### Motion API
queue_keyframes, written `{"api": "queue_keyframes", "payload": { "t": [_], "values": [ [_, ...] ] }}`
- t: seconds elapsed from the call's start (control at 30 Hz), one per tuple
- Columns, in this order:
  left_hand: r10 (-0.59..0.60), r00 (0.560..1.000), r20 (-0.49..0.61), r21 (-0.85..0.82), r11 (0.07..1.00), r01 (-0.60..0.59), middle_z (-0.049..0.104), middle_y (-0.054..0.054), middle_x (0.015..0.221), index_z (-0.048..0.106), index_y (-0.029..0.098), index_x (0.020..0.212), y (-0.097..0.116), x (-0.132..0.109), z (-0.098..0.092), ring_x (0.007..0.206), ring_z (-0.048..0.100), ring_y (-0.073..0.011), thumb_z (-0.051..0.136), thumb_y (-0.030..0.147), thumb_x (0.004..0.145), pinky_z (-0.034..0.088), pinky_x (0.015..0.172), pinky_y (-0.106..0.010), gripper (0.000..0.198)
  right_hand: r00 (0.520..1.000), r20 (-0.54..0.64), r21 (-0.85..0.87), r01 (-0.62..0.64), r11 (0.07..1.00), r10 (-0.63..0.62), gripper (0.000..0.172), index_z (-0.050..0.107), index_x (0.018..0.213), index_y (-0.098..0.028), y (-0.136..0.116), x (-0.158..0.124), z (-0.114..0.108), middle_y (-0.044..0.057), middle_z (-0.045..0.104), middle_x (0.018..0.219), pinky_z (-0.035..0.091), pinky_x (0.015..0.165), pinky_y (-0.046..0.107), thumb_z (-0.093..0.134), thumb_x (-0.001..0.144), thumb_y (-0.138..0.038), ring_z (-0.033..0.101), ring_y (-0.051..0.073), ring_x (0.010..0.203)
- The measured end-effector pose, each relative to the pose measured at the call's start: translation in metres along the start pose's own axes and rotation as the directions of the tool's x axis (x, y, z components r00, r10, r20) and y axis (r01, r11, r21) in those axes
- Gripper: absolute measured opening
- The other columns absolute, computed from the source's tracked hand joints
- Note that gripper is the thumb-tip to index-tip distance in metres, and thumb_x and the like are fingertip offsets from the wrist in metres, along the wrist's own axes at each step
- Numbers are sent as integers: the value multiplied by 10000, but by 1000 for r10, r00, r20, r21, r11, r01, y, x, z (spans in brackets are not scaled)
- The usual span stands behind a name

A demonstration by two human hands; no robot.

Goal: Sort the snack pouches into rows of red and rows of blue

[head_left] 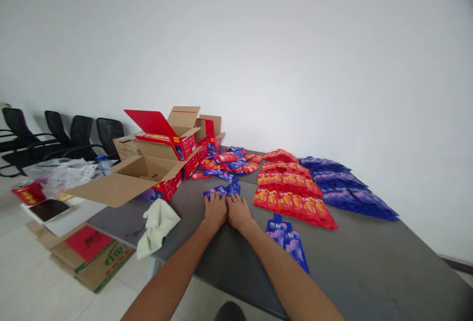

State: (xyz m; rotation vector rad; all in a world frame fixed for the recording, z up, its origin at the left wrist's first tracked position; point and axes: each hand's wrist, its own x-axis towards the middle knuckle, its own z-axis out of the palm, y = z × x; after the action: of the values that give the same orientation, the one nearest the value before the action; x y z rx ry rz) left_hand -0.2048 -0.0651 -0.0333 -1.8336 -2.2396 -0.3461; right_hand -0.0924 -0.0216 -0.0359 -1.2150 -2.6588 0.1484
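Note:
My left hand (pixel 215 210) and my right hand (pixel 239 211) lie side by side on the dark grey table (pixel 369 267). Their fingers rest flat on a small bunch of blue pouches (pixel 222 191), pressing it against the tabletop. Beside my right forearm lie two blue spouted pouches (pixel 288 241). To the right, red pouches (pixel 291 188) are laid out in overlapping rows, with rows of blue pouches (pixel 347 188) beyond them. A loose heap of mixed red and blue pouches (pixel 231 162) lies behind my hands.
Open red-and-brown cardboard boxes (pixel 155 163) stand at the table's left. A pale cloth (pixel 157 225) hangs over the near left edge. Flattened cartons (pixel 90 257), a clear plastic bag (pixel 64 173) and a red tin (pixel 29 193) lie lower left. Black chairs (pixel 59 136) line the wall.

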Motion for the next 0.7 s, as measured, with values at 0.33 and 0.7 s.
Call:
{"api": "queue_keyframes", "payload": {
  "t": [0.33, 0.7],
  "values": [
    [27, 999, 39, -33, 999, -26, 562, -170, 1220, 660, 194, 1145, 34, -52, -25, 1171, 421, -315, 343, 237, 942, 297, 967, -481, 379, 999, -47, 10, 24, 1000, -23, 544, 446, 1377, -135, -5, -80, -13, 184, 459, 1429, 272, 1063, 446, 469, 844, -238, 354, 303, 1354],
    [125, 989, 77, -103, 988, -117, 622, -165, 1073, 697, 136, 985, 83, -58, -46, 1082, 494, -285, 424, 230, 904, 356, 931, -412, 300, 980, -184, 169, 101, 980, -70, 421, 554, 1150, -146, 21, -141, -45, 123, 621, 1166, 390, 970, 331, 509, 734, -103, 521, 229, 1157]
  ]
}}
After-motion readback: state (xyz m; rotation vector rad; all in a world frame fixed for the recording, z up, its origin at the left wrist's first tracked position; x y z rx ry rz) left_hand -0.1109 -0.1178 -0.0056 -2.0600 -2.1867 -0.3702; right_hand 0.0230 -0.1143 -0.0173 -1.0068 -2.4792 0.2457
